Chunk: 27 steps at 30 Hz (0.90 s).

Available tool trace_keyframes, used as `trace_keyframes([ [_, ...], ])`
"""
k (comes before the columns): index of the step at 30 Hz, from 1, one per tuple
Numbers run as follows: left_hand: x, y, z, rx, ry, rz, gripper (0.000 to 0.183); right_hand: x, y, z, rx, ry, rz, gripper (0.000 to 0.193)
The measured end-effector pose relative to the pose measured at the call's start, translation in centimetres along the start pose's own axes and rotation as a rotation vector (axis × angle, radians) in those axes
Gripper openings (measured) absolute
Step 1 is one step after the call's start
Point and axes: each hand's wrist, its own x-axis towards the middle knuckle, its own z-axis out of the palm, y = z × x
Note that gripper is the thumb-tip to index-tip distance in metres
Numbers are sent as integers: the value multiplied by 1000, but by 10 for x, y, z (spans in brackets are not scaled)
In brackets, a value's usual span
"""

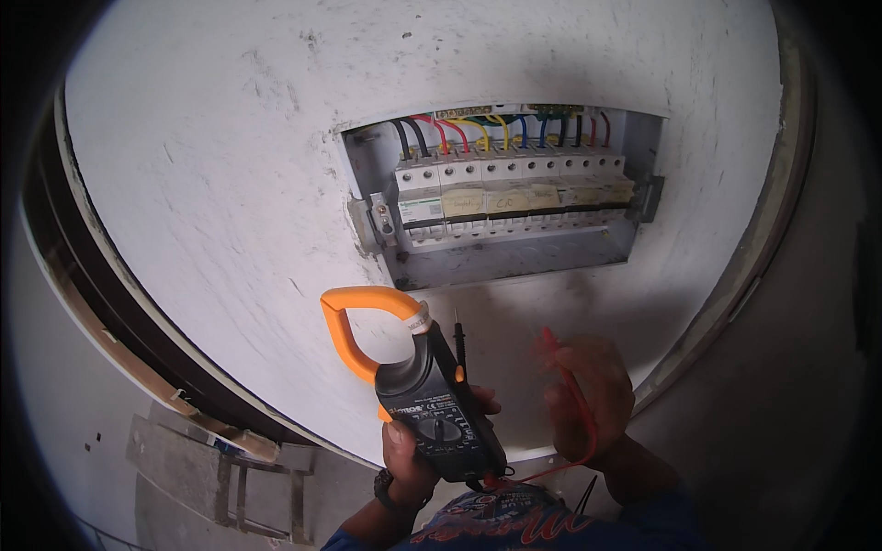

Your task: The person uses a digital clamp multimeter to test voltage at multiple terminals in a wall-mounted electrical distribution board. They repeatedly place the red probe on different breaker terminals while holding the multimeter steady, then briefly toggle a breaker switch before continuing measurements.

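My left hand (409, 459) is closed around the lower body of a black clamp meter (424, 384) with a large orange jaw and a round dial. The jaw is shut and nothing passes through it. A black test probe (460, 344) stands upright along the meter's right side, tip upward. My right hand (602, 390), smeared by motion, pinches a red test probe (549, 340) to the right of the meter. Its red lead (581, 404) loops down to the meter's bottom end. Both hands are below the open breaker box (514, 266), apart from it.
Set in the scuffed white wall (220, 184), the box holds a row of breakers (514, 170) with paper labels. Black, red, yellow and blue wires (459, 133) enter from above. Metal brackets (381, 219) flank the row. A worn bench-like frame (184, 459) stands at lower left.
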Motion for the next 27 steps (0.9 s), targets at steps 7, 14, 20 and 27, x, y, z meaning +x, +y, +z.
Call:
trace_keyframes([
  [7, 39, 6, 23, -123, -174, 74, 100, 72, 13, -13, -261, 24, -365, 38],
  [14, 62, 6, 35, -53, -178, 60, 101, 96, 28, -14, -346, -3, -418, 37],
  [20, 67, 3, 39, -109, -159, 101, 103, 106, 35, -14, -321, 27, -449, 33],
  [27, 72, 4, 41, -29, -104, 91, 104, 113, 42, -8, -315, 16, -470, 37],
])
